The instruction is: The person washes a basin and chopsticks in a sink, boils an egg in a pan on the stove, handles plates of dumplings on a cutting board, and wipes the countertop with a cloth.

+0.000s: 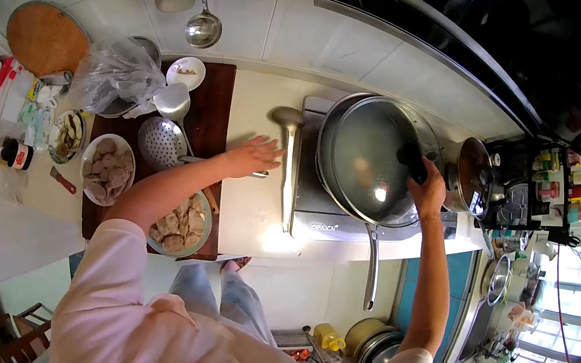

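Note:
My right hand (427, 191) is closed around the black knob (412, 160) of a glass lid (364, 155). The lid lies over a frying pan on the cooktop, and the pan's long metal handle (373, 267) points toward me. Whether the lid touches the pan's rim all round I cannot tell. My left hand (255, 157) is held out with its fingers apart, holding nothing, above the counter beside the cutting board. Close to it are a metal ladle (290, 119) lying on the counter and the handle of a skimmer (161, 143).
On the dark cutting board (219, 94) are a spatula (172, 100), a small white dish (186, 72) and two bowls of sliced food (108, 169), (180, 229). A lidded pot (468, 175) stands right of the pan. Plastic bags (121, 75) sit at the back left.

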A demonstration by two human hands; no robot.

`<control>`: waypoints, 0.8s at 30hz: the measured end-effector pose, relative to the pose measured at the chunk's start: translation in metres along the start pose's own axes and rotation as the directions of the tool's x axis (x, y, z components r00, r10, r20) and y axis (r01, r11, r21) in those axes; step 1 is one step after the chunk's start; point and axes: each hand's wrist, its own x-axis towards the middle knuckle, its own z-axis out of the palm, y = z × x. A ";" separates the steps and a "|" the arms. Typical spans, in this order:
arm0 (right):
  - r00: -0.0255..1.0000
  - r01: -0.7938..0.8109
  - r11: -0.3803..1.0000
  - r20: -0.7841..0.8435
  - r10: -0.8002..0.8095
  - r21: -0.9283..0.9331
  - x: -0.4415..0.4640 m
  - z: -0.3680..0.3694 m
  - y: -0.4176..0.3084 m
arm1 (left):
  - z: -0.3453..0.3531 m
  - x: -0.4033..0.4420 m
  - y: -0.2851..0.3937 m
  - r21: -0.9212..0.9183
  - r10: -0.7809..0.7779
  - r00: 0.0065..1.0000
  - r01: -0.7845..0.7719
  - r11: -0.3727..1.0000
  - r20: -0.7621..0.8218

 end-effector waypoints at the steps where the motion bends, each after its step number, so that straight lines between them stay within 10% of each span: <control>1: 1.000 0.018 1.000 0.002 -0.018 0.015 0.000 0.005 -0.001 | 0.007 0.007 0.001 -0.053 0.007 1.000 -0.006 0.999 0.023; 7: 0.997 0.073 0.972 -0.002 -0.074 0.223 -0.004 0.013 -0.014 | -0.033 0.041 0.015 -0.150 -0.024 0.962 0.067 0.986 0.273; 13: 0.996 0.088 0.978 0.009 -0.091 0.191 -0.005 0.014 -0.015 | 0.003 0.054 0.018 -0.025 0.206 0.968 -0.212 0.977 -0.142; 19: 0.995 0.103 0.987 0.001 -0.103 0.121 -0.004 0.013 -0.017 | -0.008 0.066 0.017 -0.028 0.263 0.958 -0.261 0.965 0.119; 24: 0.992 0.129 0.974 -0.031 -0.126 0.184 -0.012 0.015 -0.012 | -0.052 0.043 0.001 -0.090 0.290 0.951 -0.300 0.950 -0.108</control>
